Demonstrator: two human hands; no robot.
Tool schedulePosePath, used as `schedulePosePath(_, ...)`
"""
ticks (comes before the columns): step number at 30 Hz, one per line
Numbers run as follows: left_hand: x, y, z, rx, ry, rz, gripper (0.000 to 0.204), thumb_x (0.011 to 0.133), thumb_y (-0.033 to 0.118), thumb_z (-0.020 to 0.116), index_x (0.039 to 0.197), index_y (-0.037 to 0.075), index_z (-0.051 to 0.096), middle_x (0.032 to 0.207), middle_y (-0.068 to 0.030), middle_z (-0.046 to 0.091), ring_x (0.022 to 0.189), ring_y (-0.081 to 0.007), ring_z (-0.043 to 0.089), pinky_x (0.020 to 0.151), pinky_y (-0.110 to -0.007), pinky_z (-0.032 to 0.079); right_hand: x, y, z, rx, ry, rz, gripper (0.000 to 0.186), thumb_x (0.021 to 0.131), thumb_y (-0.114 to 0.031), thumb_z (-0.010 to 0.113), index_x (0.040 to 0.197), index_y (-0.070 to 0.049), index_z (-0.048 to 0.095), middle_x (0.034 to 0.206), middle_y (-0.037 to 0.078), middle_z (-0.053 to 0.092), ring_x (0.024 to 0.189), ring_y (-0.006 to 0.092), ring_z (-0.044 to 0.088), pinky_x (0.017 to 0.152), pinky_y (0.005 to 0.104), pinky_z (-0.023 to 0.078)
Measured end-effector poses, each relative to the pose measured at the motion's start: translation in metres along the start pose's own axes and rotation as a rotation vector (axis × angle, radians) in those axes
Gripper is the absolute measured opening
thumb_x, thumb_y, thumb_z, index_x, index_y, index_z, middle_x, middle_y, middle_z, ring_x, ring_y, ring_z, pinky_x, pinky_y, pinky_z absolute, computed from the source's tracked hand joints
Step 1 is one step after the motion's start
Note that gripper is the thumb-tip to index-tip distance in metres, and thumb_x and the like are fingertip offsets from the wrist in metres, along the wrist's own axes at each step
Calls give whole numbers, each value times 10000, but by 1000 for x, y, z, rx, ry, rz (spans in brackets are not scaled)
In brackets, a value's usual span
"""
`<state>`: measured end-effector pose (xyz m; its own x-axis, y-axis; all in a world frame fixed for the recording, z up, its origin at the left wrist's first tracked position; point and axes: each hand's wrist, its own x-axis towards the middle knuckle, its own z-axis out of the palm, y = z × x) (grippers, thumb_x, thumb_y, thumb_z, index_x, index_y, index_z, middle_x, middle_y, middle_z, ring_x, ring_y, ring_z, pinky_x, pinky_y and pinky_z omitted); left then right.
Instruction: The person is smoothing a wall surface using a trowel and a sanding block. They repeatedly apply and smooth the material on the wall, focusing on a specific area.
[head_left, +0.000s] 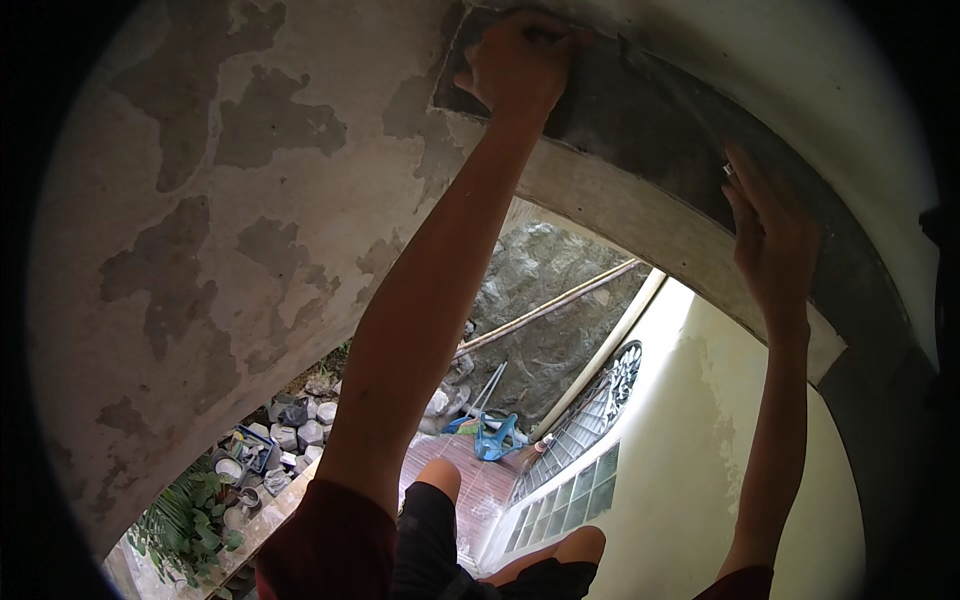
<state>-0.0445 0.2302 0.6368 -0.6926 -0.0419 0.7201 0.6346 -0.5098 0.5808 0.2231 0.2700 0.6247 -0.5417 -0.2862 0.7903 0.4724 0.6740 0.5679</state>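
Observation:
My left hand (515,65) is raised at the top, closed against the left end of a dark grey recessed strip (640,120) in the plastered overhead edge; what its fingers hold is hidden or too dark to name. My right hand (770,230) reaches up to the strip farther right, fingers bent and close together around a small silvery item (729,170) too small to name. A thin, faint line runs along the strip between my hands. A pale band (630,200) borders the strip below.
Patchy wall (180,300) fills the left. Far below are my knees, a tiled floor (430,455), a blue plastic object (495,440), stones (285,435), plants (185,510) and a rock wall (540,280) with long poles. A pale wall (700,430) with grilled windows stands right.

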Motion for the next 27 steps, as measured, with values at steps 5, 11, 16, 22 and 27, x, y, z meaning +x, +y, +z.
schedulePosePath(5, -4, -6, 5, 76, 200, 74, 329, 702, 374, 817, 934, 154, 738, 812, -28, 689, 873, -231, 620, 870, -466, 401, -3, 1, 2, 10, 5, 14, 389, 913, -48, 607, 1286, -159, 610, 977, 93, 703, 867, 183, 707, 670, 306, 588)
schedulePosePath(11, -12, 4, 5, 142, 136, 83, 401, 681, 422, 821, 967, 157, 730, 833, -42, 665, 858, -256, 610, 822, -460, 425, -6, 1, 2, 33, 13, 24, 395, 912, -55, 613, 1291, -169, 607, 953, 87, 700, 859, 176, 707, 659, 300, 584)
schedulePosePath(16, -9, 1, 7, 141, 127, 136, 357, 714, 422, 797, 970, 182, 731, 817, -28, 663, 854, -254, 607, 819, -466, 413, -9, 1, 2, 24, 9, 25, 397, 911, -58, 618, 1291, -172, 606, 945, 83, 700, 848, 173, 707, 642, 298, 578)
schedulePosePath(22, -3, -7, 9, 79, 69, 167, 299, 735, 404, 782, 939, 191, 734, 763, -6, 658, 799, -228, 612, 793, -480, 401, -10, 2, 4, 34, 14, 34, 396, 912, -57, 616, 1292, -170, 605, 934, 79, 698, 821, 167, 703, 619, 292, 568)
schedulePosePath(27, -12, 8, 11, 132, 129, 68, 227, 756, 387, 761, 882, 199, 739, 775, 7, 675, 830, -241, 618, 838, -504, 377, -11, 2, 4, 54, 37, 18, 391, 913, -51, 613, 1287, -161, 607, 931, 77, 696, 806, 160, 698, 609, 294, 565)
